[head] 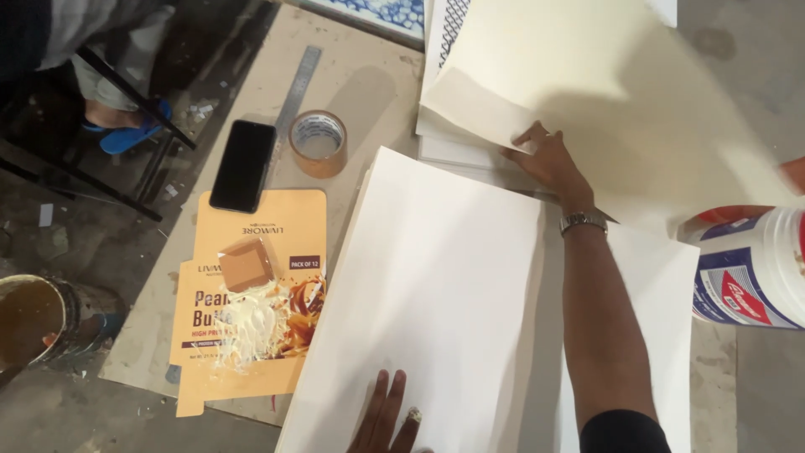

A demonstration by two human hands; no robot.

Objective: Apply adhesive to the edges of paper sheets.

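My right hand (pixel 549 161) reaches forward, a metal watch (pixel 583 221) on its wrist, and grips the lower edge of a large cream sheet (pixel 604 92) that lifts and curls over a stack of white sheets (pixel 444 151). Only the fingers of my left hand (pixel 386 415) show at the bottom edge. They lie flat and slightly apart on a big white sheet (pixel 436 285) that rests at a slant in front of me. A dab of white glue sits on one left fingertip.
A flattened orange carton (pixel 251 335) with a white glue blob and a small cardboard scrap lies to the left. Above it are a black phone (pixel 243 164), a brown tape roll (pixel 318 143) and a steel ruler (pixel 295 91). A white tub (pixel 755 268) stands right, a tin (pixel 29 319) far left. Someone's sandalled foot (pixel 126 126) is at top left.
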